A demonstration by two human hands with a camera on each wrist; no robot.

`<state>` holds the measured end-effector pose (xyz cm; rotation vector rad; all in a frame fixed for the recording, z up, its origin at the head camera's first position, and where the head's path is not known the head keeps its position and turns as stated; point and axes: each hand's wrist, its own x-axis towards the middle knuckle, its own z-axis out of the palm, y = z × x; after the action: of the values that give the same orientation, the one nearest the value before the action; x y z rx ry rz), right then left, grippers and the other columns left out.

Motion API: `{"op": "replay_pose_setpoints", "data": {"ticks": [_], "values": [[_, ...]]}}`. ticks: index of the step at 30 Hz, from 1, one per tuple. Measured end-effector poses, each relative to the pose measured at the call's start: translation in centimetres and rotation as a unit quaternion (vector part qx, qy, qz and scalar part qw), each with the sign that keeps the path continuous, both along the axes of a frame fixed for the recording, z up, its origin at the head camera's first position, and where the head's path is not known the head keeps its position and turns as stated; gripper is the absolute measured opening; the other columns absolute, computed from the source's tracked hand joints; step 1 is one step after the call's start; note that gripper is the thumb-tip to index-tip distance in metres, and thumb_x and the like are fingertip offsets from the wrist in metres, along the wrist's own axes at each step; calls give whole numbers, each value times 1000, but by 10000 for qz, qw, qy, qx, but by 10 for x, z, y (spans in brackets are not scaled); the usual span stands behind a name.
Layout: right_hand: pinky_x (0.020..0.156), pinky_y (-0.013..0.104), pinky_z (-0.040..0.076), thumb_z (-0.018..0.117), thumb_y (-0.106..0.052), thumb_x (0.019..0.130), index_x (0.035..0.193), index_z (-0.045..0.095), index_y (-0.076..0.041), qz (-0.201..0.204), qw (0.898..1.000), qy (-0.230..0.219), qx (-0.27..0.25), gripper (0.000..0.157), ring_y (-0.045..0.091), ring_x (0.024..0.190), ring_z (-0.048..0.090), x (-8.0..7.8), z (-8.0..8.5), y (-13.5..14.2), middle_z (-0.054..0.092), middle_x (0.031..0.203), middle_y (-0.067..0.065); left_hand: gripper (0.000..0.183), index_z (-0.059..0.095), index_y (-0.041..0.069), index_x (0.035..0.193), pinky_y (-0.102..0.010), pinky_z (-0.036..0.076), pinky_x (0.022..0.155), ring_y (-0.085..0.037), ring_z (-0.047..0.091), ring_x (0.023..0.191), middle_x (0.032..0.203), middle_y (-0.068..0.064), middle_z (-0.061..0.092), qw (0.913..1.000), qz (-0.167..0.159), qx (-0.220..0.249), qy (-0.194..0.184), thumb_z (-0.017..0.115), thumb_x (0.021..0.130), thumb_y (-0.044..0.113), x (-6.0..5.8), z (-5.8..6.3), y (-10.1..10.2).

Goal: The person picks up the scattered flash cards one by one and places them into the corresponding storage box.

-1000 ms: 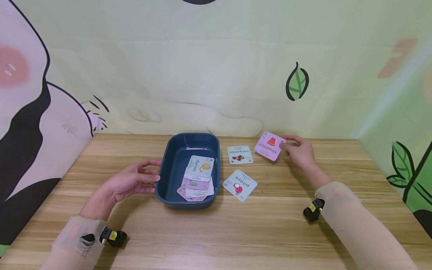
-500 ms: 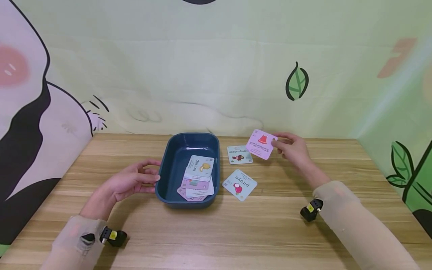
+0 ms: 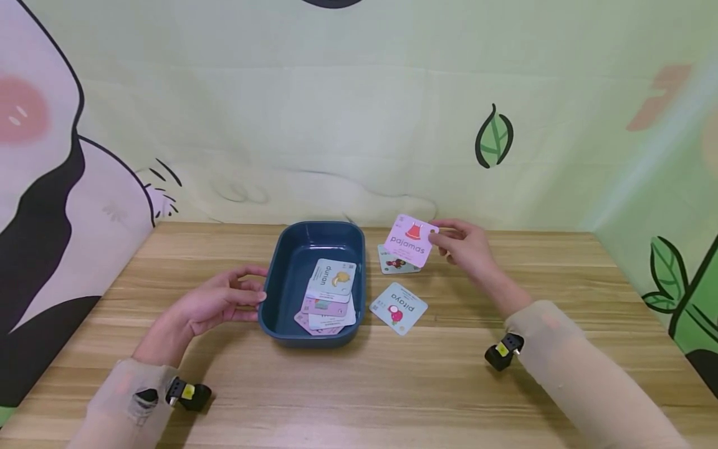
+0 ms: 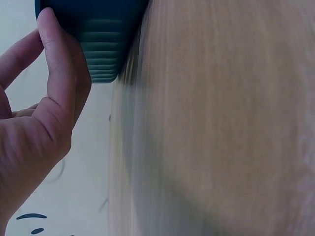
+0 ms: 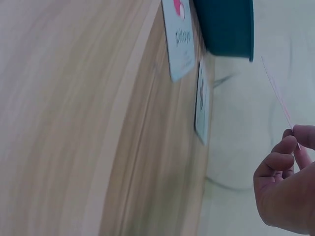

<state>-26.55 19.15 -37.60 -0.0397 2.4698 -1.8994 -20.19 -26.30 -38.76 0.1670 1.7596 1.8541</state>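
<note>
My right hand (image 3: 462,247) pinches a pink "pajamas" card (image 3: 412,240) by its right edge, thumb on the printed face. The card is held up over part of the pale blue "mangosteen" card (image 3: 399,265). Seen edge-on in the right wrist view, the pink card (image 5: 276,93) is clear of the tabletop. Nearer the front lies a "pitaya" card (image 3: 399,308). With loosely bent fingers, my left hand (image 3: 224,298) touches the outer left side of a dark blue bin (image 3: 280,262); its thumb rests by the rim in the left wrist view.
Inside the bin lies a loose pile of cards, a "durian" card (image 3: 332,279) on top. The wooden table (image 3: 336,399) meets a printed cloth backdrop (image 3: 336,143) right behind the bin and cards.
My right hand has carried the pink "pajamas" card left, from beside the "mangosteen" card to over it. The left hand, the bin and the other cards keep their places.
</note>
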Motion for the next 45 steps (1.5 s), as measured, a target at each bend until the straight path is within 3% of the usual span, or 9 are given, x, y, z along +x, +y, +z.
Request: {"op": "replay_pose_setpoints", "data": {"ticks": [11,16,22,31,38,45], "values": [[62,24,43,69,-15,100,134,65,-6,451,9989,132,86,36,29,84,56,7,7,-34,67,112,15,56,27,-3,148,-40,60,86,-22,70,87,110,-12,62,10000,23,25,-22,59,101,-1,0,1,1],[58,22,40,69,-14,99,134,66,-6,571,9980,245,-72,36,24,80,55,8,8,-46,68,113,16,57,27,-3,148,-39,60,86,-22,70,87,111,-12,62,10000,40,-3,-16,59,101,-1,1,2,1],[61,27,45,69,-16,99,133,67,-10,603,9972,414,124,34,32,88,59,7,9,-59,69,116,13,58,26,-4,148,-40,60,86,-22,70,88,112,-13,62,10000,40,-20,16,59,101,-1,0,1,0],[59,24,49,71,-13,98,128,70,-11,629,9961,615,111,30,31,84,59,4,5,-78,71,110,11,58,27,-4,148,-41,60,86,-22,70,88,113,-14,61,9999,61,-116,41,61,101,1,0,2,1],[67,38,56,71,-13,98,128,71,-11,797,9943,667,257,30,28,81,60,5,5,-91,70,106,11,57,28,-4,147,-39,61,83,-20,70,85,110,-12,61,9999,79,-85,68,60,100,-1,0,1,2],[69,33,55,72,-12,97,125,73,-10,740,9936,788,321,28,34,88,63,3,4,-102,71,104,10,55,29,-3,145,-39,61,82,-20,70,84,108,-11,62,9999,86,-45,75,60,100,-3,0,0,3]]}}
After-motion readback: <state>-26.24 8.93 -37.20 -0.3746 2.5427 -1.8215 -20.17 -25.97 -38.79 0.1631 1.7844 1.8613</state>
